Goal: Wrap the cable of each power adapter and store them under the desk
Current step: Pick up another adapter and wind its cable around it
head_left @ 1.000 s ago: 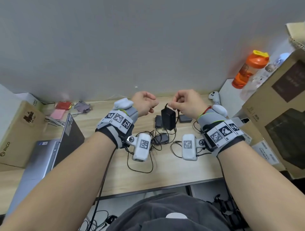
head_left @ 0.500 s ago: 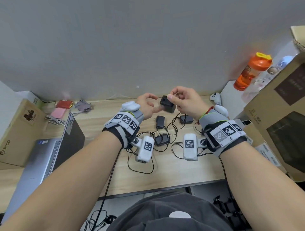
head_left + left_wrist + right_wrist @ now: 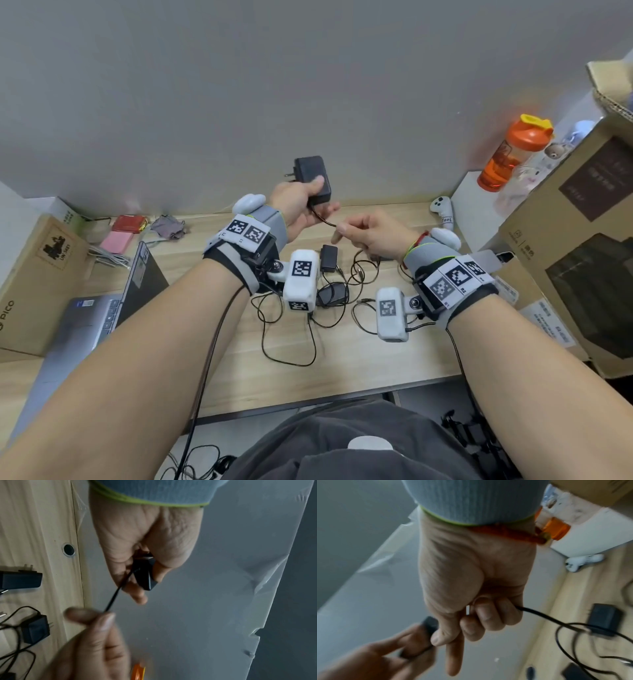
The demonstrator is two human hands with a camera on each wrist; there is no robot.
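My left hand [image 3: 303,202] grips a black power adapter [image 3: 312,178] raised above the desk, prongs pointing left; the same adapter [image 3: 145,574] sits between its thumb and fingers in the left wrist view. Its thin black cable [image 3: 323,221] runs right to my right hand [image 3: 363,233], which pinches it just below the adapter. In the right wrist view the cable [image 3: 544,616] leaves my right fist toward the desk. Other black adapters [image 3: 329,258] [image 3: 332,294] lie on the wooden desk [image 3: 359,359] amid tangled cables [image 3: 291,346].
An open laptop [image 3: 102,308] stands at the left, with a cardboard box [image 3: 30,284] beyond it. A white controller [image 3: 443,210], an orange bottle [image 3: 507,154] and large cardboard boxes [image 3: 582,246] crowd the right. A grey wall runs along the back.
The adapter passed from my right hand to my left and rose higher. My right hand slid down onto the cable.
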